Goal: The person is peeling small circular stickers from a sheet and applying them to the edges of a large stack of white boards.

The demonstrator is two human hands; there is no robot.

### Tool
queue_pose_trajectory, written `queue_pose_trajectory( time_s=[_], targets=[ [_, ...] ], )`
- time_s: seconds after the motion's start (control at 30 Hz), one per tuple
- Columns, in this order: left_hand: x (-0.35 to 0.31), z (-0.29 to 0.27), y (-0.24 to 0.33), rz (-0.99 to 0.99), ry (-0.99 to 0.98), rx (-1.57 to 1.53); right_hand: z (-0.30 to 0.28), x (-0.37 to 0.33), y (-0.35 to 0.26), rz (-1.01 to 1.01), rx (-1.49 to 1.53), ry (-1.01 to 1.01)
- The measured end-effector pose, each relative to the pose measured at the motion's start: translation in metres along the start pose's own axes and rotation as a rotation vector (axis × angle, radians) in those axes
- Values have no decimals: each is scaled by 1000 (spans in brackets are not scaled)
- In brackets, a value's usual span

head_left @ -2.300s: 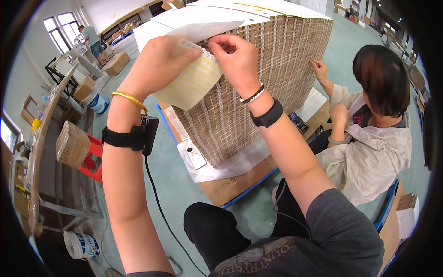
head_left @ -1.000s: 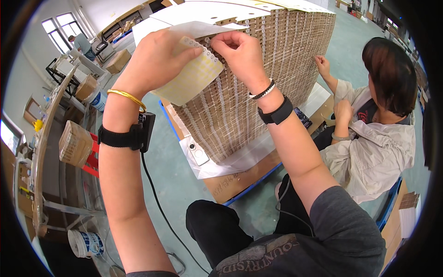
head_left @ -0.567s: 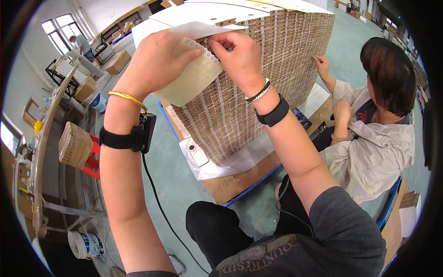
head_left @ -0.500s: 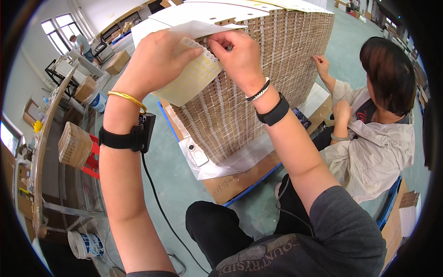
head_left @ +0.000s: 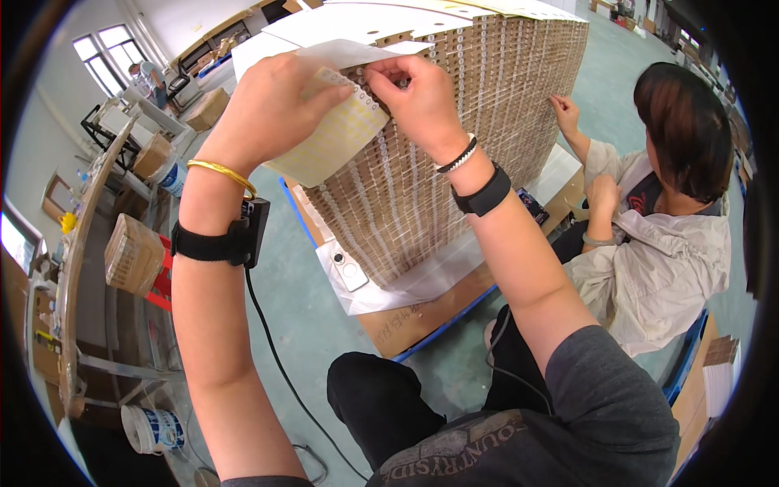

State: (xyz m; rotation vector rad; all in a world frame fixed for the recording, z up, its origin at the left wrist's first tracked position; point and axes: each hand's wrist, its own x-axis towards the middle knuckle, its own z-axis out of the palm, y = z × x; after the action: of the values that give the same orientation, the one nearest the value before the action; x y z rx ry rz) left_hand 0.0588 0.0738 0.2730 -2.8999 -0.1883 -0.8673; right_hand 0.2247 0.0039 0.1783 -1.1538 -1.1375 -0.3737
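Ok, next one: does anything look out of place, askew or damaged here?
Nothing looks plainly spilled or damaged. Mildly odd: a white phone-like device lies on the white sheet at the foot of the cardboard stack, close to the work. The carton at left appears tilted, though the fisheye lens may cause that.

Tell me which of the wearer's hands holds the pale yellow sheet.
The left hand, with the gold bangle: its thumb lies on the pale yellow sheet. The right hand, beside it, pinches close to the cardboard stack.
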Motion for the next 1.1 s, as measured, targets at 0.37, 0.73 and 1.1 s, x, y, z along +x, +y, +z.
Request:
queue_pose_trajectory(
  time_s=[0.37, 0.73, 1.1],
  targets=[
    [-3, -2, 1, 21, 8, 34, -12, -8, 1, 157, 74, -108],
    [-6, 2, 3, -5, 15, 18, -2, -10, 0, 112, 26, -30],
    [-4, 6, 0, 37, 74, -21, -2, -4, 2, -332, -268, 63]
  ],
)
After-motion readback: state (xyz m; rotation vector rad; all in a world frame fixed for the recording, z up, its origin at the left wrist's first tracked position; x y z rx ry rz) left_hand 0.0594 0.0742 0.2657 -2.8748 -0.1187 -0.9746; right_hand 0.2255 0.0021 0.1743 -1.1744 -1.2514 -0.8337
